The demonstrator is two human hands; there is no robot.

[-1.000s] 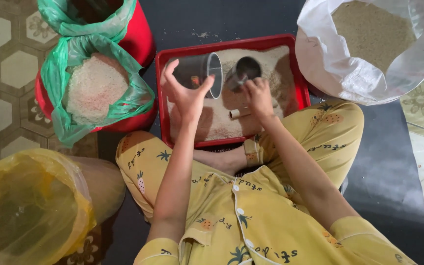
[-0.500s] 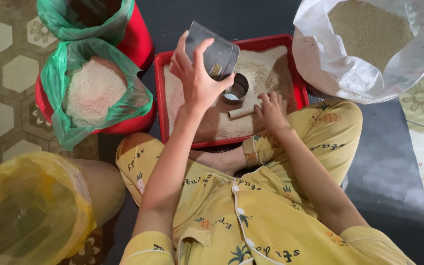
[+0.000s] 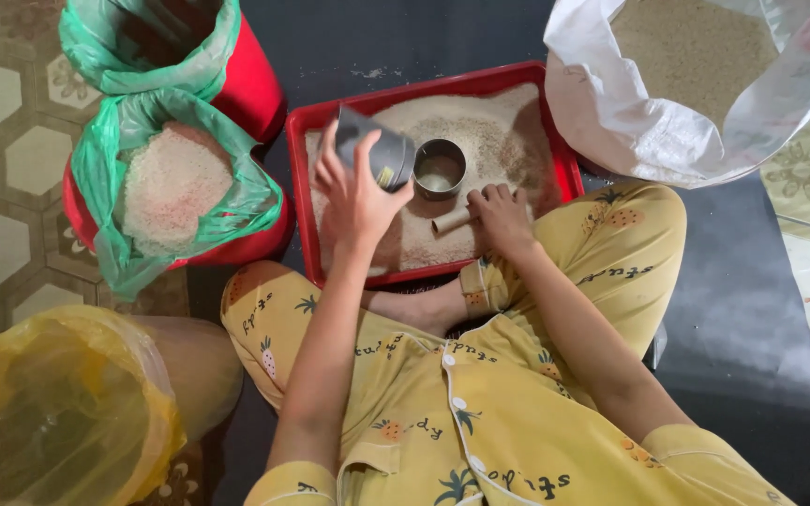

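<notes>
**Grain work at the red tray: spill points**

Taking the red tray (image 3: 304, 126) as landmark, left to right:

- Left hand (image 3: 353, 192), above the tray's left half, is gripping a tilted dark tin (image 3: 377, 155), fingers curled round it.
- A small round metal cup (image 3: 440, 169) is standing at the tray's middle, just beside the tin.
- Right hand (image 3: 502, 217), fingers bunched, is pinching a short tube (image 3: 450, 223) near the tray's front edge.

Risk: the tilted tin may be shedding grain past the cup, or knocking it.

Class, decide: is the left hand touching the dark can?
Touching. The head view shows the left hand wrapped around the tilted dark can, fingers pressed on its side, above the red tray.
</notes>
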